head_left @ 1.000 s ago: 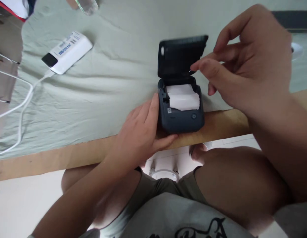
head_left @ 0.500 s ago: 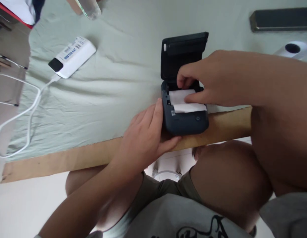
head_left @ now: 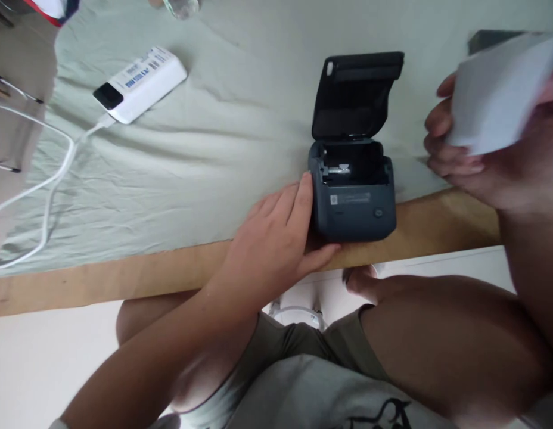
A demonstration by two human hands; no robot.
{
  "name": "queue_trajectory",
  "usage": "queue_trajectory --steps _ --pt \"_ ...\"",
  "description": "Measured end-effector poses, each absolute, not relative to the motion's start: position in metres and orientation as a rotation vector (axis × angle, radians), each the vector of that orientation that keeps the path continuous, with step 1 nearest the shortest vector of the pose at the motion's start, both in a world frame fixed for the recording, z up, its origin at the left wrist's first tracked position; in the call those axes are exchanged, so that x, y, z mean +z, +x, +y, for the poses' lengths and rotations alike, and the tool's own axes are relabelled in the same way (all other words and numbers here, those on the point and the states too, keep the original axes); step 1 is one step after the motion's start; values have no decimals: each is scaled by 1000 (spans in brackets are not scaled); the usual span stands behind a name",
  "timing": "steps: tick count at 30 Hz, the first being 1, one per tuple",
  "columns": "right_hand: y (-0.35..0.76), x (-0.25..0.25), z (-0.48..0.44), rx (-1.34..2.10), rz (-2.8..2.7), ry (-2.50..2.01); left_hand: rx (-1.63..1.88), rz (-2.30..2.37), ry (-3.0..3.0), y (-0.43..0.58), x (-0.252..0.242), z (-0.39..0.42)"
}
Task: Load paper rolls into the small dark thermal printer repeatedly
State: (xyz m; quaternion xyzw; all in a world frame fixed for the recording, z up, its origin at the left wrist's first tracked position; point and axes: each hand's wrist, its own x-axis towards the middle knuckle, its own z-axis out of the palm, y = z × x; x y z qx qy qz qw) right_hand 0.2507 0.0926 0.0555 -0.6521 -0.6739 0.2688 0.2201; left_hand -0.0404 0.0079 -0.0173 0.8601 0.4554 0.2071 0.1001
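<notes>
A dark blue-grey portable thermal printer (head_left: 354, 214) sits at the table's near edge with its black lid (head_left: 352, 101) swung up. Its paper bay (head_left: 357, 164) shows bare, with a small shiny strip inside. My left hand (head_left: 270, 241) steadies the printer, fingers along its left side and thumb at the front corner. Off to the right, my right hand (head_left: 518, 167) is raised with its fingers curled round a white paper roll (head_left: 495, 95). The roll is blurred, and its loose sheet covers part of that hand.
A white power bank (head_left: 146, 89) with a black display lies at the left, with a white cable (head_left: 64, 170) plugged in. Behind the paper shows a dark case (head_left: 491, 39). A clear container (head_left: 182, 7) stands at the back. Wooden edging (head_left: 137, 271) borders the cloth (head_left: 241, 119).
My right hand has lifted the paper roll out of the printer and carried it to the right. The lid stays up and my left hand keeps its place on the printer. The view has shifted slightly.
</notes>
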Motion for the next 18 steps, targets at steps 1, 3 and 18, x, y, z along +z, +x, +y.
queue_trajectory --steps 1,3,18 --pt "251 52 93 889 -1743 -1765 619 1348 2540 -40 -18 8" --pt "253 44 92 1098 -1504 -1657 620 1357 2541 -40 -18 8" --pt "275 29 77 336 -1921 -1384 533 1468 2482 -35 -8 10"
